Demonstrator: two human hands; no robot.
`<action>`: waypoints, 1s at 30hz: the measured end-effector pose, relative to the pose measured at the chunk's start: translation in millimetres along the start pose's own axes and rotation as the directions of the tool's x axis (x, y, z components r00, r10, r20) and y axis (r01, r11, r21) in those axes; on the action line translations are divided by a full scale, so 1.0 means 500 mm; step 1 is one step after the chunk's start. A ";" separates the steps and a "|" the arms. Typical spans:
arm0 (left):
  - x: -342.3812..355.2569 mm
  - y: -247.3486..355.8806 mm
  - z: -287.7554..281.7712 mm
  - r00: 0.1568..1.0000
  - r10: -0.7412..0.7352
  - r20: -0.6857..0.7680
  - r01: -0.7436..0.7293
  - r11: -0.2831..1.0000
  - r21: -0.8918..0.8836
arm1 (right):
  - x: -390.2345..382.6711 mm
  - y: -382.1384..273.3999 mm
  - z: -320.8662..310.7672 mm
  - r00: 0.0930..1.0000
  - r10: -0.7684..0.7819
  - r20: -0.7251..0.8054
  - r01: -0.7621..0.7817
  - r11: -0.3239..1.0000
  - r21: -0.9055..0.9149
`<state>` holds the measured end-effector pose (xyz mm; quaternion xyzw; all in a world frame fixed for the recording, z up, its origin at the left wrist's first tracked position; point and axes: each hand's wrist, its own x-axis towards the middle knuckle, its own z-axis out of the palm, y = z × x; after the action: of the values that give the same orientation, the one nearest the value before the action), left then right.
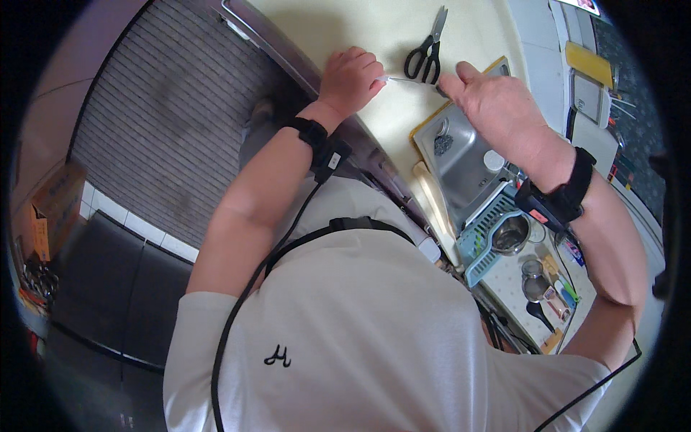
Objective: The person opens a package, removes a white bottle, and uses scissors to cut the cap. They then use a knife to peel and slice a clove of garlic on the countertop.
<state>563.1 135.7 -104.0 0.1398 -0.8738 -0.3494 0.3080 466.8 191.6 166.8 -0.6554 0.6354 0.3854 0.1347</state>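
My left hand [350,81] is closed over the cream worktop [385,32], and a small white piece [382,78] sticks out between its thumb and fingers. From that piece a thin pale strand [412,81] runs across to my right hand [497,108], whose thumb and forefinger are pinched at the other end. I cannot make out what the strand is. Just beyond it lies a pair of black-handled scissors [425,59], blades pointing away from me. The handles rest between my two hands, and neither hand grips them.
A steel sink [464,162] lies below my right hand, with a metal scouring pad and a white round item inside. Nearer me are a light blue rack [478,261], a metal bowl [510,235] and strainers [534,279]. A ribbed mat [173,108] covers the floor at left.
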 end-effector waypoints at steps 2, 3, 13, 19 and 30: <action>-0.001 -0.001 0.000 1.000 0.006 0.011 -0.006 1.000 -0.003 | 0.006 -0.002 0.003 0.983 -0.123 -0.139 0.110 0.989 -0.101; -0.001 0.000 -0.001 1.000 -0.001 0.018 0.001 1.000 -0.002 | 0.010 0.001 0.004 0.961 -0.193 -0.196 0.165 0.975 -0.151; 0.004 0.004 -0.008 0.999 -0.008 0.032 0.008 1.000 0.004 | 0.000 0.047 0.050 0.874 0.252 0.416 -0.471 0.653 0.594; 0.002 0.000 -0.006 1.000 0.017 0.009 -0.017 1.000 -0.015 | -0.099 0.037 0.104 0.772 0.216 0.597 -0.508 -0.354 0.785; 0.057 0.038 -0.045 0.997 0.018 -0.070 -0.033 0.975 -0.221 | -0.230 -0.080 0.240 0.754 0.456 0.472 -0.199 -0.527 0.827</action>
<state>554.6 124.5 -65.3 0.1051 -0.8201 -0.4359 0.3555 476.0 361.8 152.2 -0.0202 0.8494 -0.3326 0.4094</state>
